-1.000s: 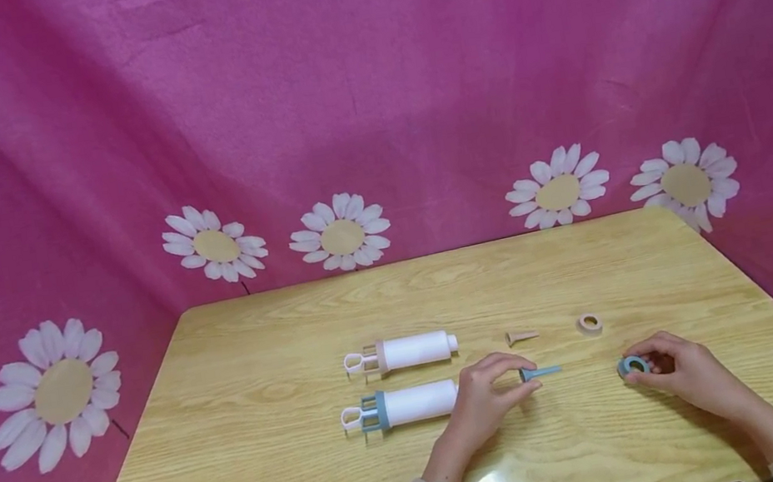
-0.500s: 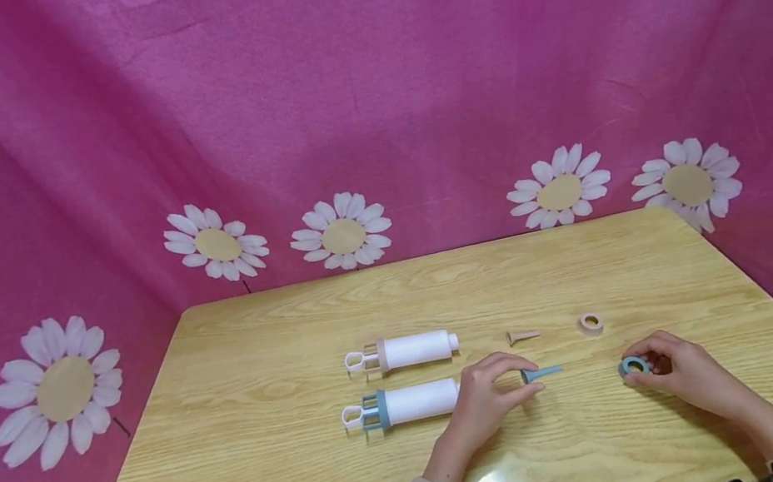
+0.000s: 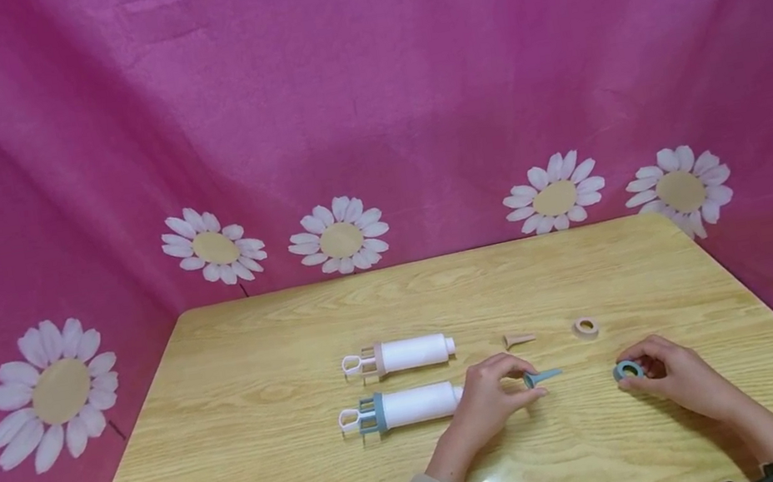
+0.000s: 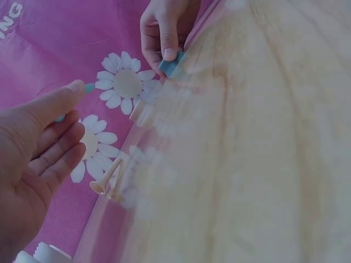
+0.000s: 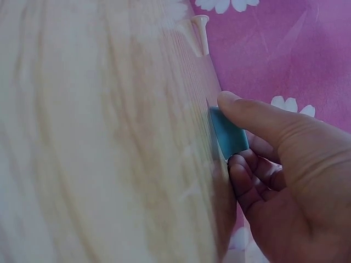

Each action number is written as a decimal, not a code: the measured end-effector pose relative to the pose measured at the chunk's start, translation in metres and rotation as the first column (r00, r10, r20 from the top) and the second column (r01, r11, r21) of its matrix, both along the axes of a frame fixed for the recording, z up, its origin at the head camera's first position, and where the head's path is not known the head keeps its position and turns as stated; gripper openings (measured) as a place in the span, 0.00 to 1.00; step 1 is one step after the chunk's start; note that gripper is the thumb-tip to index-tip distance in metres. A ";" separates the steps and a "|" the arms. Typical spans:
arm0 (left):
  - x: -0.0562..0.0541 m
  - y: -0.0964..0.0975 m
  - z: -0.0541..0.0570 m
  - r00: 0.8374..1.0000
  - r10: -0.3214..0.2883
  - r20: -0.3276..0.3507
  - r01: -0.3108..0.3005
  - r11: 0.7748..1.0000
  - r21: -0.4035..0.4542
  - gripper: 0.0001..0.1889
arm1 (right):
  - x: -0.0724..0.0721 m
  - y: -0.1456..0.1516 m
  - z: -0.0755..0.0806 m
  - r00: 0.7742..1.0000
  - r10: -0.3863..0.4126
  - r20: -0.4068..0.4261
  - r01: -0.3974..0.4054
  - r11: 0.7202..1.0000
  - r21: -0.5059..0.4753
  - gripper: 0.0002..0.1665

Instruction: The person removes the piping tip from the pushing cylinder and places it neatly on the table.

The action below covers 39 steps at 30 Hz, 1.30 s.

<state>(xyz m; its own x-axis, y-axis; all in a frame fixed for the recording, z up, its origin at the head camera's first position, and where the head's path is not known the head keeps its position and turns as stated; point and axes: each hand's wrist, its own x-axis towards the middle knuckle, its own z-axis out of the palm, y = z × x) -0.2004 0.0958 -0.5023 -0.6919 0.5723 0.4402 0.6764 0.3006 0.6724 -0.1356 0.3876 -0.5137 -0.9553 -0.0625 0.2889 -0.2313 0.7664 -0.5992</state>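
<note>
In the head view, my left hand (image 3: 486,400) pinches a small teal cone-shaped nozzle (image 3: 548,375) by its wide end, its narrow tip pointing right. The left wrist view shows the nozzle mostly hidden behind the thumb. Farther right, my right hand (image 3: 682,381) grips a teal ring (image 3: 618,375) between thumb and fingers, at the tabletop; the right wrist view shows the ring (image 5: 229,134) side-on. Behind the left hand lies a white syringe-like tube (image 3: 418,404) with a teal collar and a white loop handle. The hand partly covers its right end.
A second white syringe-like tube (image 3: 413,352) with a pinkish-brown collar lies farther back. To its right are a brown cone nozzle (image 3: 519,339) and a brown ring (image 3: 578,331). The wooden table (image 3: 258,337) ends at a pink flowered curtain (image 3: 366,109).
The teal nozzle has turned slightly in my left fingers and shifted a little right. My right hand keeps its hold on the teal ring. The head view has shifted slightly.
</note>
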 end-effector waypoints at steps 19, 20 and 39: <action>-0.001 0.011 0.004 0.965 0.105 0.239 -0.049 0.972 -0.229 0.08 | -0.001 -0.002 -0.002 1.000 -0.008 0.017 0.008 1.000 0.012 0.14; -0.001 0.011 0.003 0.967 0.105 0.231 -0.048 0.970 -0.240 0.08 | -0.001 -0.002 -0.003 1.000 -0.009 0.020 0.008 1.000 0.013 0.14; 0.005 0.016 0.005 0.968 0.203 -0.150 -0.248 0.872 -0.422 0.09 | 0.000 -0.001 0.000 0.998 -0.032 0.058 0.031 0.999 0.018 0.14</action>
